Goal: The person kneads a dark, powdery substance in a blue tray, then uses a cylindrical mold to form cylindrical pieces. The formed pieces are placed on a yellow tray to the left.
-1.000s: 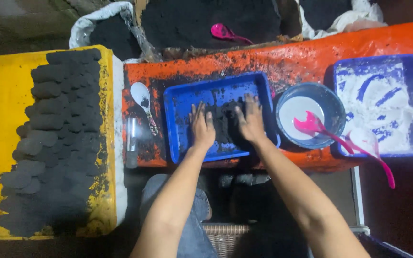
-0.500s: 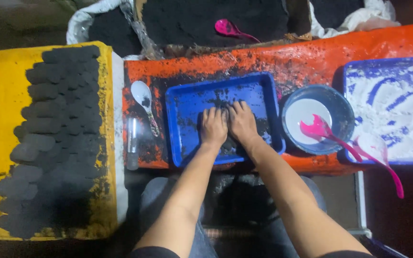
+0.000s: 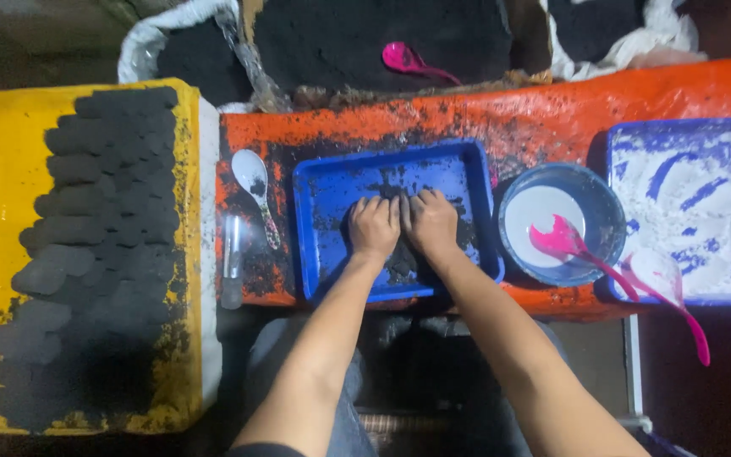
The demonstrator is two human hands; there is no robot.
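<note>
Pressing down side by side, the left hand (image 3: 373, 227) and the right hand (image 3: 431, 223) curl their fingers over a lump of black stuff (image 3: 401, 258) in the blue tray (image 3: 323, 203). Both hands touch each other. A white spoon (image 3: 252, 173) lies just left of the tray. A bowl (image 3: 598, 207) with a pink spoon (image 3: 560, 239) sits on the right.

Black mix (image 3: 401, 258) in blue tray (image 3: 332, 182)

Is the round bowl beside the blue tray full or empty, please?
Partly filled: the bowl holds some white stuff, with a pink spoon resting in it.
</note>
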